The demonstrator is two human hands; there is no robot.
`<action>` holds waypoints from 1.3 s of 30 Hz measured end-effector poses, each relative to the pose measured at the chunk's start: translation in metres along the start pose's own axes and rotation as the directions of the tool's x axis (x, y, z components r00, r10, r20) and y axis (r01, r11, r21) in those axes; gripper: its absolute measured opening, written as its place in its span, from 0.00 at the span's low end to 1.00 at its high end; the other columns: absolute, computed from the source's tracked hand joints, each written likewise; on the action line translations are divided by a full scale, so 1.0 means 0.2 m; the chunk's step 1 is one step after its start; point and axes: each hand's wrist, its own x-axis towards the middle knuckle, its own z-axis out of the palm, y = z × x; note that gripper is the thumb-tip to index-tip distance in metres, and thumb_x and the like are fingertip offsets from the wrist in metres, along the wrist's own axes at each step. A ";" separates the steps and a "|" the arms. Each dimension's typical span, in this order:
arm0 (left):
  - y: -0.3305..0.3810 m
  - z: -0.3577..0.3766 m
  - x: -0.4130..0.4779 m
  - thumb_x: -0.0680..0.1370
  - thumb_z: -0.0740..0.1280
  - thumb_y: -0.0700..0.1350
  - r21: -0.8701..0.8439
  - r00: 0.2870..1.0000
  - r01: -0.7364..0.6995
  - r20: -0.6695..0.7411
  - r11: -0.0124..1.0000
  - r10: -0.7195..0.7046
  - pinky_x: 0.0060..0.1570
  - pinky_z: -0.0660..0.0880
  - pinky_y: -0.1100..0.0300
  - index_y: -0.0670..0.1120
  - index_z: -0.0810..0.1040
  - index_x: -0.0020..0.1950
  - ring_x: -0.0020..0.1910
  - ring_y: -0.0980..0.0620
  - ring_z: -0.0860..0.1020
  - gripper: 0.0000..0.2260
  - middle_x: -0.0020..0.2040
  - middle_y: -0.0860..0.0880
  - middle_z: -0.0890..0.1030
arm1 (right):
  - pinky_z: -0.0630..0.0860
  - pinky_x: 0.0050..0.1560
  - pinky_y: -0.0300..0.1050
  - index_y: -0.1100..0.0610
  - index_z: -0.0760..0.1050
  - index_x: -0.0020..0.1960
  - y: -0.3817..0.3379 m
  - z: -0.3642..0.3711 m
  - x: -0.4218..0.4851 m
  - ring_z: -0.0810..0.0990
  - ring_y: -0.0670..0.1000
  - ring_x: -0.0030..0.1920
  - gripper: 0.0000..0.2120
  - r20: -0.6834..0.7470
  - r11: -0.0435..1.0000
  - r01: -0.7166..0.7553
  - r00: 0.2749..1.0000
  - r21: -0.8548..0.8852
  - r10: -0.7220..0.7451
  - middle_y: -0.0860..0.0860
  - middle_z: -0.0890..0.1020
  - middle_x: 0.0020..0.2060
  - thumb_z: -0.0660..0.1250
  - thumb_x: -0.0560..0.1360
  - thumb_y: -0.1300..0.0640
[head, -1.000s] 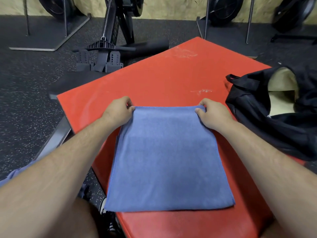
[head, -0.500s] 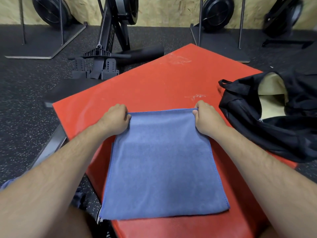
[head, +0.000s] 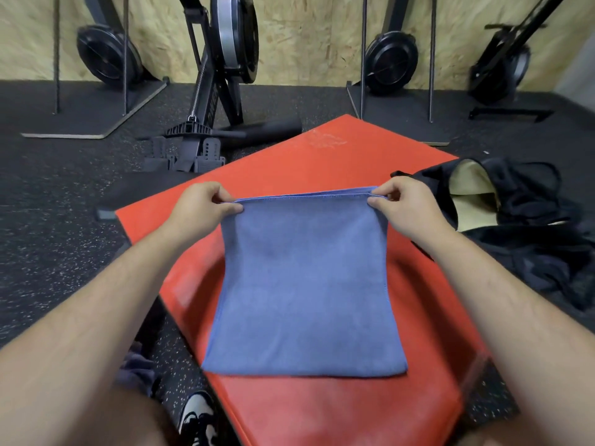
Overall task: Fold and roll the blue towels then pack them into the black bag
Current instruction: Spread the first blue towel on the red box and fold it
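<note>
Rubber floor (head: 64,220), black with pale flecks, runs back to a chipboard wall (head: 306,43) where several exercise machines (head: 231,37) stand. Nearer, a red mat (head: 322,162) sits cornerwise to the person, and the blue towel (head: 302,284) lies on it between the two forearms. Its near edge rests flat on the mat, while its far edge is raised and pulled straight between the hands.

The left hand (head: 199,207) pinches the far left corner between thumb and forefinger, with the other fingers curled in behind. The right hand (head: 402,207) holds the far right corner in the same narrow pinch. Two stitched edges show side by side along the raised edge, so the towel looks to be folded once already.

The black bag (head: 531,226) slumps just beside the right hand at the mat's right edge. Its mouth gapes and shows a pale lining. A shoe (head: 196,420) and a heap of bluish cloth (head: 138,368) are on the floor at lower left; whether that cloth is another towel I cannot tell.

The towel appears light, soft and limp. Its sides bow inward where it hangs, and it would likely sag wherever it is not held. The nap probably grips rather than slides, so the layers should stay together. The hemmed corners are the firmest places to hold, with both layers caught in each pinch. For rolling, it would probably go better laid flat on the mat, starting tightly from one short end.
</note>
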 end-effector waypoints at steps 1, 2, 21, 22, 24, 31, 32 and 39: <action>0.02 -0.04 -0.02 0.72 0.78 0.43 -0.019 1.000 0.001 -0.016 1.000 -0.002 0.29 0.66 0.70 0.40 0.80 0.41 0.33 0.54 0.73 0.09 0.36 0.51 0.79 | 0.72 0.44 0.40 0.53 0.82 0.44 -0.02 -0.04 -0.02 0.80 0.48 0.44 0.02 -0.008 1.000 0.005 1.000 0.017 -0.005 0.47 0.83 0.41 0.75 0.73 0.57; 0.04 -0.08 -0.05 0.71 0.78 0.43 -0.040 0.999 0.000 -0.034 0.999 -0.001 0.30 0.67 0.71 0.41 0.81 0.41 0.34 0.55 0.74 0.08 0.37 0.51 0.80 | 0.74 0.46 0.40 0.53 0.83 0.44 -0.05 -0.08 -0.04 0.81 0.48 0.44 0.03 -0.007 0.999 0.004 1.000 0.040 -0.003 0.48 0.84 0.42 0.76 0.72 0.57; 0.50 -0.75 -0.54 0.74 0.76 0.42 -0.217 0.988 -0.155 -0.060 0.964 0.146 0.29 0.70 0.72 0.44 0.83 0.44 0.28 0.62 0.75 0.04 0.37 0.47 0.81 | 0.77 0.49 0.48 0.52 0.84 0.45 -0.59 -0.82 -0.53 0.81 0.46 0.41 0.03 0.135 0.970 0.043 0.988 0.237 -0.077 0.51 0.87 0.42 0.76 0.73 0.59; 0.52 -0.75 -0.51 0.74 0.76 0.42 -0.212 0.988 -0.149 -0.074 0.966 0.136 0.26 0.70 0.71 0.43 0.83 0.43 0.28 0.60 0.75 0.04 0.35 0.47 0.80 | 0.78 0.49 0.52 0.52 0.84 0.44 -0.61 -0.82 -0.48 0.81 0.48 0.40 0.03 0.122 0.975 0.037 0.990 0.219 -0.066 0.52 0.87 0.41 0.76 0.73 0.58; 0.56 -0.76 -0.42 0.74 0.76 0.43 -0.182 0.989 -0.130 -0.098 0.975 0.114 0.25 0.71 0.66 0.44 0.82 0.43 0.28 0.54 0.77 0.05 0.33 0.48 0.81 | 0.80 0.47 0.58 0.53 0.84 0.44 -0.64 -0.80 -0.37 0.81 0.50 0.38 0.02 0.094 0.979 0.023 0.995 0.205 -0.043 0.54 0.87 0.40 0.76 0.72 0.58; 0.62 -0.79 -0.11 0.75 0.74 0.39 -0.249 0.979 -0.143 -0.175 0.958 0.100 0.45 0.81 0.51 0.43 0.82 0.42 0.37 0.50 0.83 0.03 0.38 0.46 0.85 | 0.79 0.44 0.43 0.56 0.80 0.45 -0.71 -0.69 -0.03 0.86 0.52 0.41 0.03 -0.030 0.969 0.001 1.000 0.248 0.007 0.51 0.86 0.37 0.72 0.75 0.63; 0.62 -0.79 -0.07 0.74 0.74 0.41 -0.226 0.973 -0.158 -0.200 0.961 0.113 0.45 0.80 0.52 0.45 0.82 0.42 0.37 0.51 0.82 0.03 0.37 0.49 0.85 | 0.78 0.43 0.40 0.55 0.80 0.45 -0.72 -0.69 0.01 0.86 0.50 0.42 0.03 -0.076 0.968 0.017 0.997 0.249 0.002 0.50 0.86 0.38 0.71 0.76 0.62; 0.62 -0.78 0.03 0.75 0.74 0.45 -0.119 0.953 -0.186 -0.262 0.975 0.150 0.36 0.72 0.61 0.49 0.82 0.42 0.38 0.54 0.79 0.03 0.38 0.53 0.83 | 0.70 0.41 0.35 0.51 0.80 0.45 -0.73 -0.64 0.09 0.81 0.41 0.42 0.04 -0.234 0.969 0.129 0.969 0.213 -0.078 0.45 0.84 0.41 0.71 0.76 0.59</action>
